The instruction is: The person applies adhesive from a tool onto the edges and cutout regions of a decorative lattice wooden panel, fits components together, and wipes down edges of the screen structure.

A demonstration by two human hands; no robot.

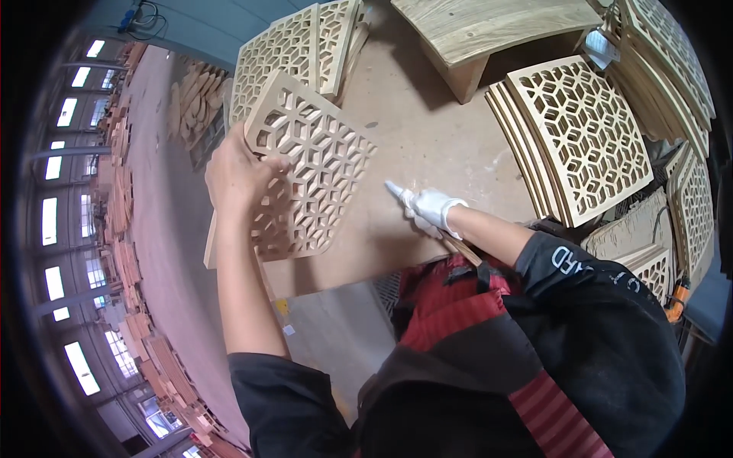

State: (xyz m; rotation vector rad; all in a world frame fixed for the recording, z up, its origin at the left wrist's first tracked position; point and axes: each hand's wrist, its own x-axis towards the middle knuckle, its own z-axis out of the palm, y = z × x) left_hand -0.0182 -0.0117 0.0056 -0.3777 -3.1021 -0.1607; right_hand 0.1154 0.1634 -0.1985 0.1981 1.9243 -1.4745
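From my end, the left hand (pixel 240 175) is bare and closed over the left edge of a wooden lattice panel (pixel 313 156), its fingers bent across the cut-out pattern. The right hand (pixel 434 210), in a white glove, is curled narrow around a slim tool (pixel 393 188), whose pale tip points toward the panel but stands clear of it. I see the panel tilted up over the table (pixel 443 153), reaching from the left hand's grip toward the right hand, with a bare gap before the tool. Beyond the left hand lean more panels (pixel 286 53); past the right hand, farther right, lies a stack of panels (pixel 584 141). The glove covers most of the tool — I can't tell its kind, nor whether the wooden strip (pixel 463 250) behind the glove belongs to it. The far side of the left hand's grip is hidden, and a pale wooden edge (pixel 211 243) below that wrist is hard to place — same panel or another, I can't say.
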